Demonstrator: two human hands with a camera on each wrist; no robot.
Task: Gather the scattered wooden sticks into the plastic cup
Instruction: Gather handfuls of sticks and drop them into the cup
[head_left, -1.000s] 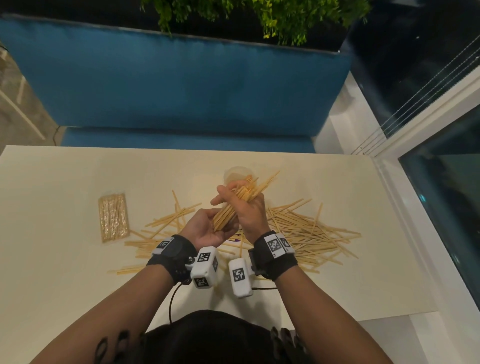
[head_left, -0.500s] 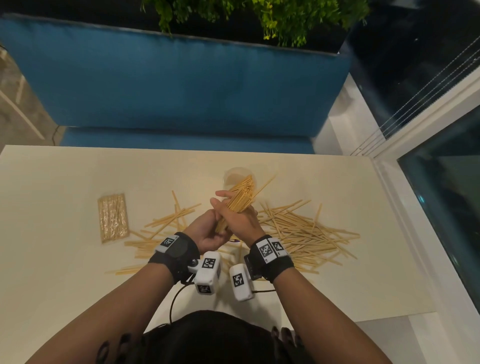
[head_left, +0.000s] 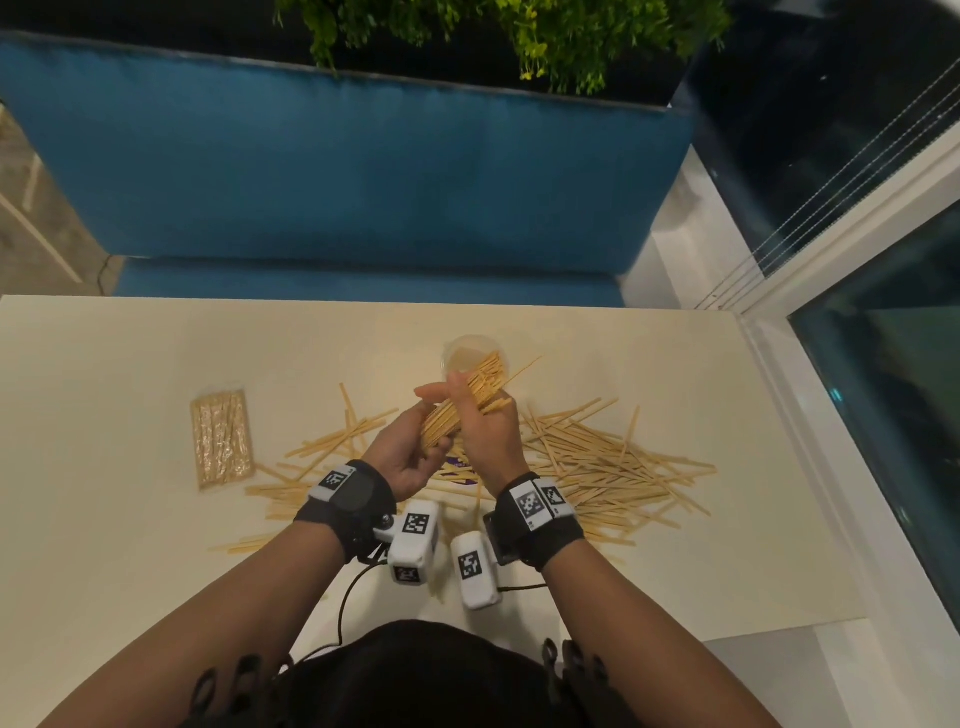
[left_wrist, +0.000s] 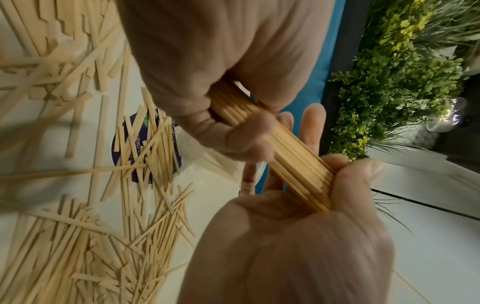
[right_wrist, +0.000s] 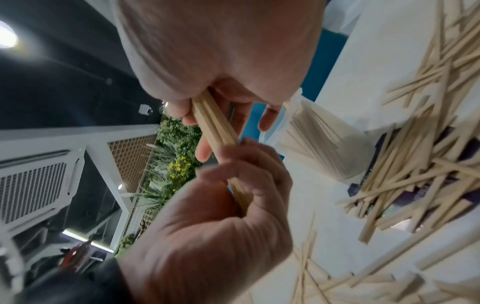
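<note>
Your right hand (head_left: 485, 428) and left hand (head_left: 402, 457) both clasp a bundle of thin pale wooden sticks (head_left: 462, 402), the clear plastic cup (head_left: 470, 353) just beyond them

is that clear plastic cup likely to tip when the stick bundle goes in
Probably yes: the plastic cup looks thin and light. The bundle in both hands is longer than the cup, so sticks would lean on the rim. Steadying the cup seems wise.

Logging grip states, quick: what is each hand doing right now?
Left hand: cradles the lower end of the stick bundle, thumb pinching it.
Right hand: grips the same bundle.
</note>
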